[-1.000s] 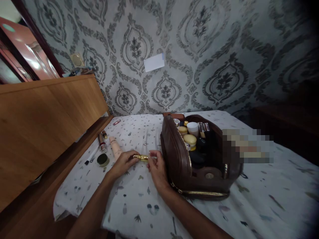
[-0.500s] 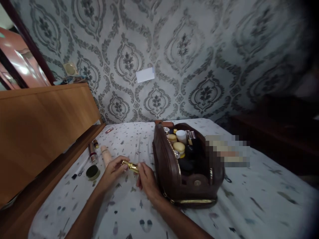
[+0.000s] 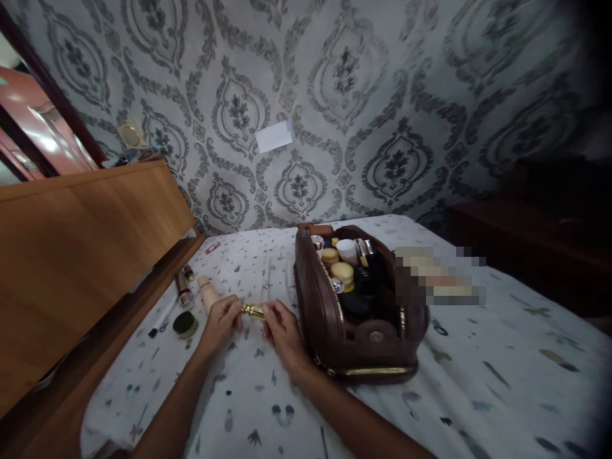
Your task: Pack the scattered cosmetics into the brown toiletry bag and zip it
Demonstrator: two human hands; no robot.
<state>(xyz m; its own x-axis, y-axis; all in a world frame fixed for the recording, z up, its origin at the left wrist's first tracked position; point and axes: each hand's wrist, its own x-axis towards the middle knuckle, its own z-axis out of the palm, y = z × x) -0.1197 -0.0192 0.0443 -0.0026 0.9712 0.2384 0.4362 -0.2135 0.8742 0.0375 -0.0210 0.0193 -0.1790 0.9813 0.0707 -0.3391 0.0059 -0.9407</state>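
Damask wallpaper (image 3: 411,83), printed bedsheet (image 3: 478,376), left hand (image 3: 220,320) and right hand (image 3: 283,329) in grip around gold tube (image 3: 254,311)

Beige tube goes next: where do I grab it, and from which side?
Take the beige tube across its middle from above, pinching its two long sides. It lies flat on the sheet, pointing away from you, with a gap to the dark red tube. Its near end is by the left hand, holding the gold tube with the right hand.
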